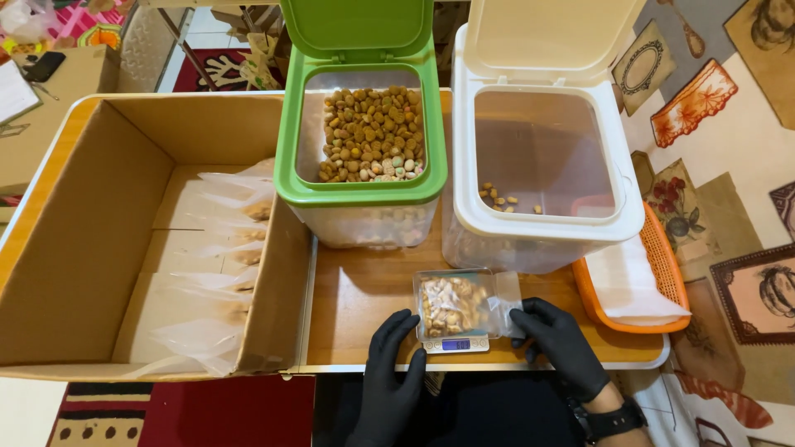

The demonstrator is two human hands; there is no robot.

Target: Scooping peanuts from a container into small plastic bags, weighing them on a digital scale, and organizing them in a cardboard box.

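Both gloved hands, left [389, 364] open beside the small scale [455, 341], right [556, 339] pinching the clear kibble bag [460, 303], are weighing a portion, so sealing seemingly follows.

My gloves [389, 381] are matt black rubber. The bag [464, 302] of kibble is clear, glossy plastic, and the scale [455, 343] has a shiny metal look. The table [364, 290] is smooth wood, the box [124, 240] rough matt cardboard, and the bins [360, 186] smooth plastic.
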